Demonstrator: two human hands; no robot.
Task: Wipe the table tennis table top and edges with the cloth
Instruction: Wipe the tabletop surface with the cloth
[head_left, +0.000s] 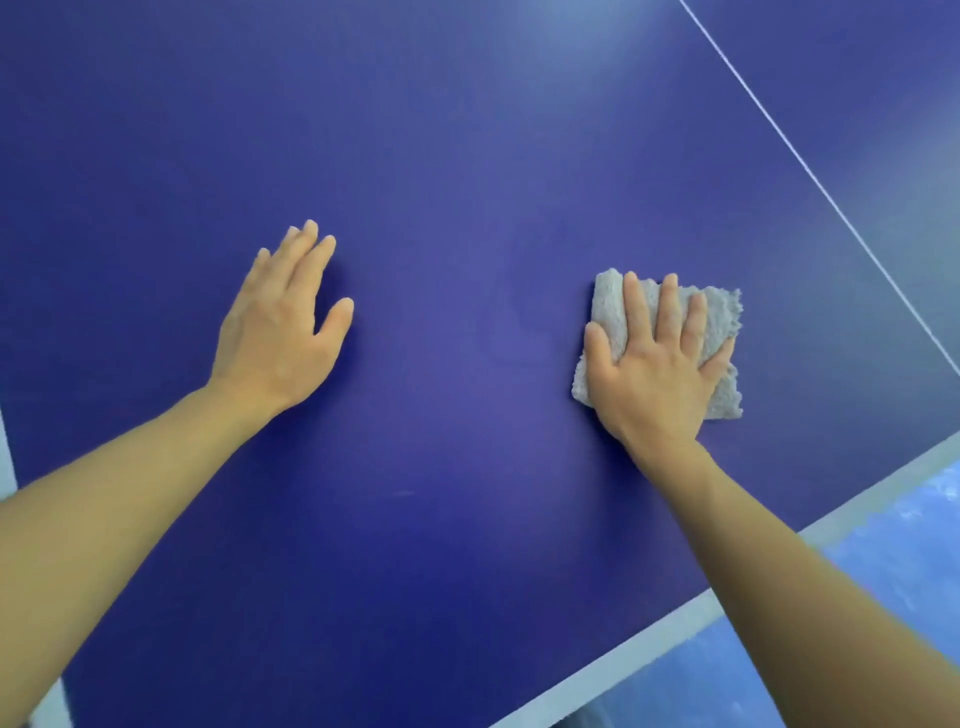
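Cloth lies flat on the table under your spread right hand; your left hand rests open beside. The wiping looks mid-top, with the white edge apparently left.

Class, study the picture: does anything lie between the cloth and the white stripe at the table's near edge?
Nothing visible does. The right hand presses the grey fluffy cloth flat on the blue table tennis table top, and bare blue surface runs from it to the white edge stripe.
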